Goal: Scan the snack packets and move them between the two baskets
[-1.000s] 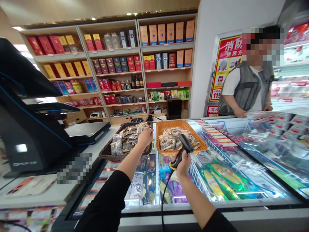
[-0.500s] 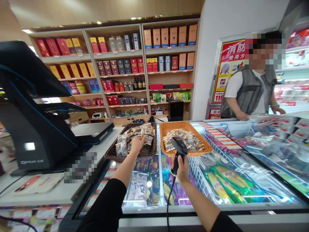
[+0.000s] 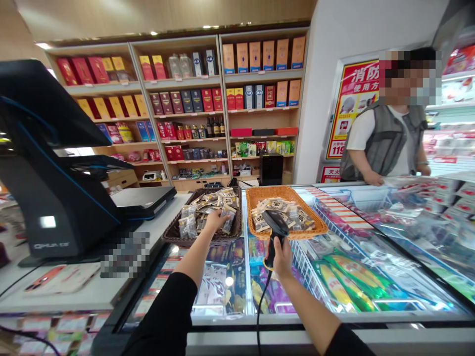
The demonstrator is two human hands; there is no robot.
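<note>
One packet (image 3: 229,217) lies at the fingertips of the left hand (image 3: 213,221), just inside the right rim of the dark basket (image 3: 240,211); fingers narrow, grip I cannot tell. A second ago that hand was over the rim; I judge packets are being handled within. Dark basket, far-left corner of the freezer (image 3: 297,320): heaped. Orange basket (image 3: 310,213), right of it: packets too. Right hand (image 3: 282,254) wraps the scanner (image 3: 276,223) above its near rim.

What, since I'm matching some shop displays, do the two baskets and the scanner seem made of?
Dark basket: wicker or plastic lookalike, slightly glossy brown; woven strands show.
Orange basket: similar weave, perhaps rattan or plastic, lighter finish.
Scanner: probably hard plastic; smooth black, moulded-looking body with yellow trim.
</note>
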